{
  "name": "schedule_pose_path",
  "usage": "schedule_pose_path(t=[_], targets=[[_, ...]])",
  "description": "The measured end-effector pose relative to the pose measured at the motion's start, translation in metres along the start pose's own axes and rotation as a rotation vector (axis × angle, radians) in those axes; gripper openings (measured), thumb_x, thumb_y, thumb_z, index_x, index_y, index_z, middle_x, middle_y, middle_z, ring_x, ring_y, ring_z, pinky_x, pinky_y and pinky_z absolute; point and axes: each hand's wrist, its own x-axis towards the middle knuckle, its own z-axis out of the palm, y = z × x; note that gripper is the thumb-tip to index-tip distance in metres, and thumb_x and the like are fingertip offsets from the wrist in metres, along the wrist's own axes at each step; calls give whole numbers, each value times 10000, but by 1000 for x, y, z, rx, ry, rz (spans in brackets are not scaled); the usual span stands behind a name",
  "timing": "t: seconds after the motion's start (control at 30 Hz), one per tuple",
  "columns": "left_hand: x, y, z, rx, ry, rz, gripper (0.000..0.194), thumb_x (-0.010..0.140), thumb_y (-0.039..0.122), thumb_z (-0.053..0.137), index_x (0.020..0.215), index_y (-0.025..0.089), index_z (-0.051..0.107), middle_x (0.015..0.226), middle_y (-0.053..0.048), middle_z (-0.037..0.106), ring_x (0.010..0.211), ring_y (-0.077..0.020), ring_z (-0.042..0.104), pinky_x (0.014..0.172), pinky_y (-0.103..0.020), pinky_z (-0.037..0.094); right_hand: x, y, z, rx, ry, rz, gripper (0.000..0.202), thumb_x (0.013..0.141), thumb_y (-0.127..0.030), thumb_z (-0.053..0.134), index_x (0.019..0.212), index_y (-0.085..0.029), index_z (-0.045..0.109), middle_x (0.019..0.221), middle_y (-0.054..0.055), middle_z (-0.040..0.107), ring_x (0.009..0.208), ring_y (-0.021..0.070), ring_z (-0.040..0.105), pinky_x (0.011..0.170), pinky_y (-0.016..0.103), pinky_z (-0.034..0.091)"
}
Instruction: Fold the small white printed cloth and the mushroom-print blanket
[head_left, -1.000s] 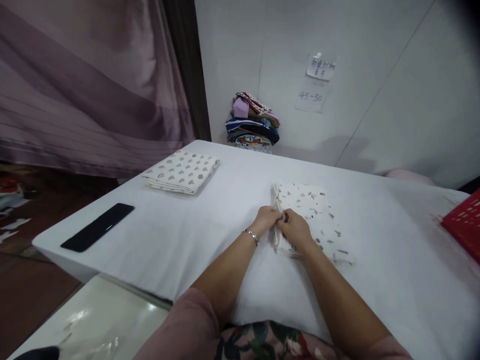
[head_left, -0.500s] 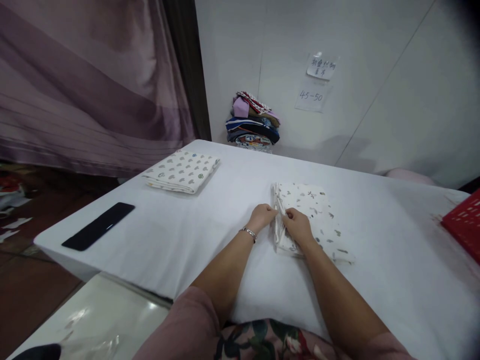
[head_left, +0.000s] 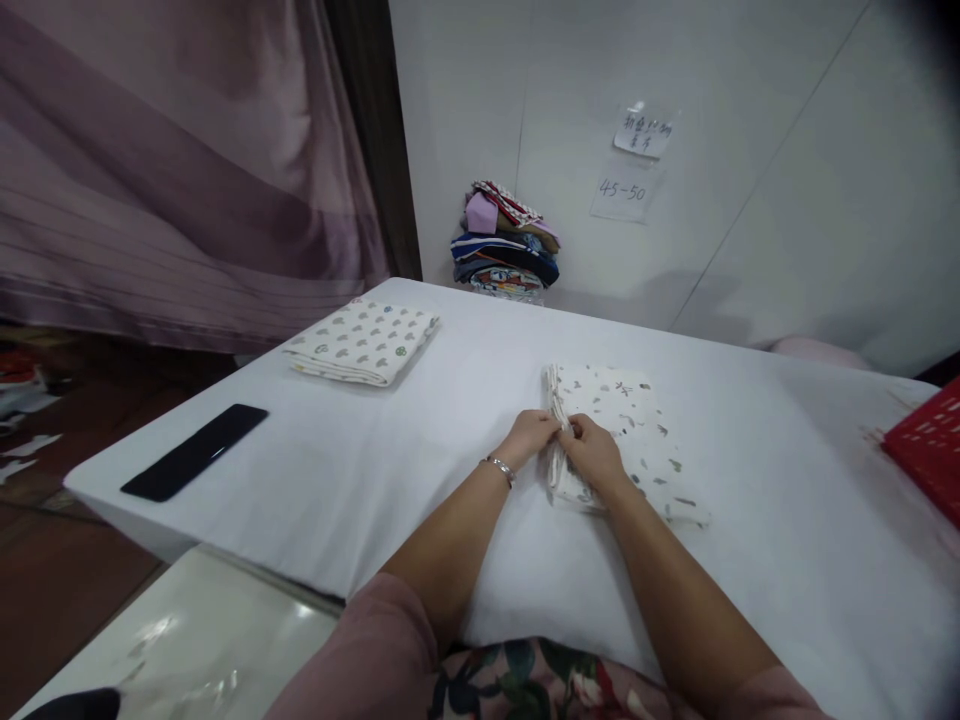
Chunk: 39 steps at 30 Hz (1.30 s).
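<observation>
Closer together at the fold, the fingertips of both hands have been brought since the earlier frame; the two folded cloths have been left in place.

In the head view, the layered left edge of a folded white cotton cloth with small grey and brown motifs [head_left: 626, 400] is pinched by the left hand [head_left: 531, 432] and the right hand [head_left: 592, 452]. It is laid flat on the white-covered desk [head_left: 465, 370], well apart from a folded white cloth with grey mushroom-like prints [head_left: 367, 340] (a long flat black object [head_left: 196, 452] is seen nearer the desk's left edge).

Inner layers could be slipped out of line if the edge is pinched unevenly, and the panel could be creased or skewed if one side is pulled harder.
</observation>
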Motion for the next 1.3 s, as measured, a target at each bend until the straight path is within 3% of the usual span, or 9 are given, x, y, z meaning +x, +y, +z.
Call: schedule_pose_path(t=[0.23, 0.47, 0.67, 0.83, 1.3], targets=[[-4, 9, -6, 10, -13, -17, 136, 654, 241, 572, 550, 153, 576, 465, 52, 424, 466, -74, 385, 460, -201, 298, -3, -4, 1, -75, 2, 17, 275, 758, -393, 527, 957, -212, 583, 737, 18, 622, 671, 167, 531, 542, 243, 265], [1, 4, -12, 197, 160, -16, 123, 681, 256, 568, 623, 162, 624, 655, -24, 612, 631, -133, 510, 576, -236, 347, 0, 3, 5, -23, 67, 25, 223, 747, -259, 479, 924, -226, 610, 699, -6, 615, 633, 147, 519, 541, 235, 271], [-2, 2, -7, 368, 156, 11, 144, 706, 322, 594, 664, 190, 634, 703, -32, 662, 670, -153, 562, 605, -239, 369, 0, 2, 4, -13, 76, 22, 236, 742, -274, 473, 921, -222, 618, 696, -4, 621, 636, 151, 521, 543, 236, 273], [-4, 4, -2, 371, 204, 3, 105, 702, 284, 617, 759, 196, 620, 777, -25, 670, 712, -145, 572, 610, -224, 373, -1, 2, 4, 26, 77, 27, 245, 735, -279, 475, 918, -219, 627, 683, -7, 625, 622, 149, 525, 541, 237, 282], [-8, 6, 3, 449, 210, 80, 48, 704, 242, 585, 730, 208, 561, 762, -6, 649, 684, -145, 554, 577, -233, 343, 0, 2, 2, 111, 90, 28, 212, 716, -260, 491, 883, -231, 618, 668, -23, 614, 639, 150, 532, 556, 233, 307]])
